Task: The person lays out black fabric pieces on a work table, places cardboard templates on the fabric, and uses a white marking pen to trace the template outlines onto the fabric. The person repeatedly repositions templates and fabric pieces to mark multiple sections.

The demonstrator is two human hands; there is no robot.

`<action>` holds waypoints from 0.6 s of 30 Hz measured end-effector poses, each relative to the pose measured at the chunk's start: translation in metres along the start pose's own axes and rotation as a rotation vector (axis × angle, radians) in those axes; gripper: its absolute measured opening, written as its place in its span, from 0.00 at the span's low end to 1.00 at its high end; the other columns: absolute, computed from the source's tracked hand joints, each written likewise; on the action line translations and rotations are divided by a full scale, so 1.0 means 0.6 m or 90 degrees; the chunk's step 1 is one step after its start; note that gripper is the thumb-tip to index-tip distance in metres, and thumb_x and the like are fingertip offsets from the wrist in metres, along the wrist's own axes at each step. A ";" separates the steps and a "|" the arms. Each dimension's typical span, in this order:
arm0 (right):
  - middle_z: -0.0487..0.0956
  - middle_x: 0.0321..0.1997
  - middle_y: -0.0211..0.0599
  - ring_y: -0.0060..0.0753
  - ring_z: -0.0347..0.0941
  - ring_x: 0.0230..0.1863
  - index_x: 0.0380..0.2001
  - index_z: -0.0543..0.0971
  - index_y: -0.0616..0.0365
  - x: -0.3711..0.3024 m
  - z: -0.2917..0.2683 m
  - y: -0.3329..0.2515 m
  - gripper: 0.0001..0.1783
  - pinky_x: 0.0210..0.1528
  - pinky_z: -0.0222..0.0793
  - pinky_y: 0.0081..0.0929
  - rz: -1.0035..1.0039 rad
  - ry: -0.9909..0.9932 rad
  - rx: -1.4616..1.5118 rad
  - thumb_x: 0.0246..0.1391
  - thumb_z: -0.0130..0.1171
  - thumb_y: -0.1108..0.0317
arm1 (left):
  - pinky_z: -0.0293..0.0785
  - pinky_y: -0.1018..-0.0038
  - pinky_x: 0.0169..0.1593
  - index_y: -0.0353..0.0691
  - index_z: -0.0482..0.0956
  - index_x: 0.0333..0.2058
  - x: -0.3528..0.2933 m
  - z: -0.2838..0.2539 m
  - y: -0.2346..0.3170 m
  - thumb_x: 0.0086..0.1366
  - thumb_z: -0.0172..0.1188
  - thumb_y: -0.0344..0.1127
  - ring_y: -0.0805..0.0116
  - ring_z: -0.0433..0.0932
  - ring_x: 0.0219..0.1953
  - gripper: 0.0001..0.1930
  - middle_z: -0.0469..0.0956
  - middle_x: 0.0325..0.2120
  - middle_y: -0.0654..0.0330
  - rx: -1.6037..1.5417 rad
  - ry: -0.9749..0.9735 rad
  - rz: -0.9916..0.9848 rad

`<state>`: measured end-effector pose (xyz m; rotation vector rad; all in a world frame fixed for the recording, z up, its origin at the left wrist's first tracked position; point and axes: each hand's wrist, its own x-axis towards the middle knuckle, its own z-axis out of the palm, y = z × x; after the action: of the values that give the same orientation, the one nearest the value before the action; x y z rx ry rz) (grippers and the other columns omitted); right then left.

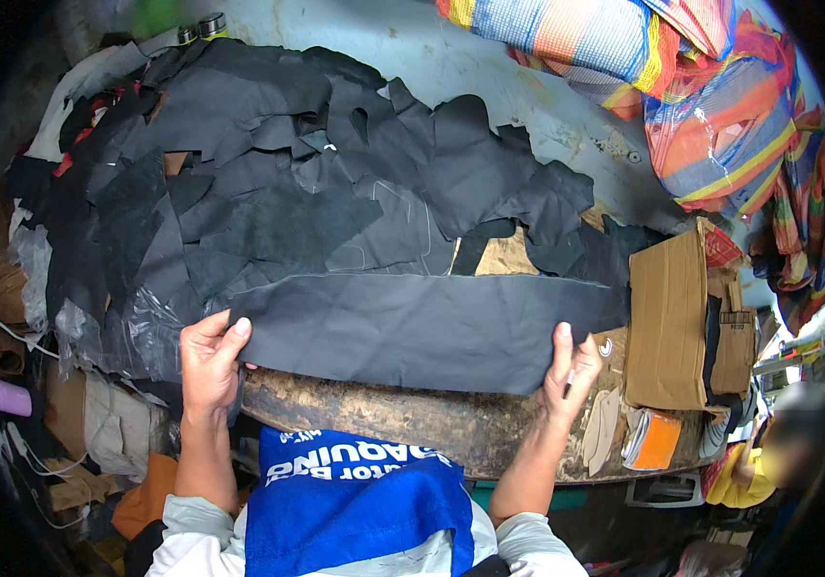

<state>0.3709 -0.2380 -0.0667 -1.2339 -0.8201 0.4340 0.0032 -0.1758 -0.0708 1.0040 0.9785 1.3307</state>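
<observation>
A long strip of black leather (403, 332) is stretched between my two hands, above the front of the worktable. My left hand (209, 351) pinches its left end, thumb on top. At the other end my right hand (568, 370) grips the strip, with a thin dark pen-like stick (567, 389) also between its fingers. Just beyond lies a big heap of black leather pieces (278, 207). One piece (388, 226) in the heap has pale drawn lines on it.
The worn wooden table (364, 409) curves along my front. On its right stand an open cardboard box (667, 332), pale flat shapes (601, 430) and an orange notebook (656, 440). Striped bundles (720, 125) are piled at the far right. Another person in yellow (749, 476) is at the right edge.
</observation>
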 end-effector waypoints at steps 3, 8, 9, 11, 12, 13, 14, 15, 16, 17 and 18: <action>0.78 0.38 0.33 0.20 0.71 0.38 0.38 0.78 0.65 0.005 0.009 -0.033 0.08 0.45 0.65 0.20 -0.003 -0.012 0.067 0.56 0.54 0.74 | 0.69 0.85 0.21 0.29 0.78 0.39 -0.006 0.008 0.025 0.61 0.57 0.27 0.80 0.74 0.20 0.09 0.79 0.24 0.60 -0.034 0.020 0.048; 0.79 0.39 0.35 0.21 0.71 0.38 0.39 0.77 0.66 0.002 0.012 -0.042 0.09 0.45 0.65 0.20 -0.016 -0.029 0.077 0.56 0.53 0.75 | 0.69 0.84 0.21 0.29 0.78 0.36 -0.009 -0.010 0.034 0.60 0.57 0.26 0.79 0.74 0.20 0.07 0.79 0.22 0.60 -0.024 0.013 0.061; 0.79 0.39 0.35 0.20 0.71 0.38 0.39 0.77 0.67 0.001 0.008 -0.037 0.09 0.45 0.65 0.20 -0.017 -0.028 0.065 0.56 0.53 0.75 | 0.69 0.84 0.21 0.30 0.79 0.35 -0.009 -0.017 0.029 0.60 0.58 0.26 0.79 0.74 0.19 0.06 0.78 0.22 0.61 -0.023 0.006 0.051; 0.78 0.38 0.34 0.20 0.71 0.36 0.39 0.77 0.67 -0.002 -0.003 -0.021 0.09 0.44 0.65 0.19 0.030 -0.054 0.007 0.56 0.54 0.76 | 0.70 0.83 0.21 0.30 0.78 0.30 -0.008 -0.036 0.019 0.59 0.59 0.26 0.79 0.74 0.19 0.04 0.77 0.21 0.61 0.075 -0.077 -0.047; 0.78 0.37 0.33 0.19 0.71 0.36 0.39 0.77 0.67 -0.002 -0.010 -0.010 0.08 0.43 0.65 0.19 0.050 -0.080 -0.002 0.56 0.54 0.76 | 0.71 0.82 0.20 0.31 0.77 0.26 -0.010 -0.040 0.006 0.58 0.61 0.26 0.79 0.74 0.20 0.04 0.77 0.20 0.62 0.155 -0.069 -0.131; 0.78 0.35 0.31 0.19 0.70 0.33 0.40 0.76 0.68 -0.006 -0.016 0.004 0.10 0.40 0.66 0.19 0.101 -0.108 -0.047 0.54 0.56 0.75 | 0.73 0.81 0.24 0.30 0.78 0.29 -0.007 -0.047 -0.006 0.56 0.62 0.26 0.79 0.74 0.21 0.04 0.77 0.21 0.63 0.276 -0.143 -0.216; 0.78 0.34 0.32 0.19 0.69 0.32 0.40 0.76 0.69 -0.014 -0.016 0.023 0.12 0.38 0.66 0.19 0.165 -0.082 -0.225 0.52 0.59 0.74 | 0.72 0.82 0.25 0.30 0.79 0.30 -0.009 -0.043 -0.027 0.54 0.63 0.26 0.81 0.72 0.21 0.06 0.75 0.20 0.65 0.344 -0.156 -0.175; 0.78 0.33 0.33 0.19 0.69 0.31 0.40 0.75 0.69 -0.017 -0.019 0.040 0.14 0.36 0.67 0.19 0.269 -0.034 -0.420 0.50 0.61 0.73 | 0.71 0.83 0.26 0.29 0.79 0.31 -0.011 -0.042 -0.045 0.53 0.63 0.25 0.83 0.71 0.21 0.07 0.74 0.19 0.68 0.433 -0.146 -0.191; 0.78 0.31 0.37 0.22 0.72 0.31 0.41 0.75 0.69 -0.023 -0.018 0.057 0.19 0.34 0.68 0.21 0.171 -0.026 -0.525 0.47 0.65 0.69 | 0.72 0.82 0.31 0.28 0.79 0.38 -0.009 -0.040 -0.060 0.52 0.64 0.25 0.82 0.72 0.24 0.14 0.75 0.23 0.66 0.517 -0.100 -0.146; 0.79 0.31 0.42 0.28 0.75 0.33 0.41 0.75 0.68 -0.024 -0.006 0.081 0.20 0.36 0.70 0.24 0.016 0.026 -0.603 0.46 0.65 0.67 | 0.72 0.82 0.31 0.28 0.79 0.38 -0.004 -0.038 -0.073 0.52 0.64 0.25 0.81 0.73 0.25 0.14 0.76 0.24 0.64 0.530 -0.075 -0.080; 0.79 0.32 0.43 0.30 0.76 0.35 0.42 0.75 0.67 -0.022 0.002 0.095 0.20 0.38 0.71 0.26 -0.004 -0.016 -0.527 0.46 0.65 0.67 | 0.72 0.82 0.31 0.29 0.79 0.38 0.005 -0.033 -0.084 0.51 0.64 0.25 0.79 0.74 0.26 0.13 0.76 0.26 0.62 0.541 -0.049 -0.036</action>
<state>0.3690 -0.2293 -0.1246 -1.9852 -1.0702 0.0878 -0.0009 -0.1720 -0.1247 1.6217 1.5459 0.8004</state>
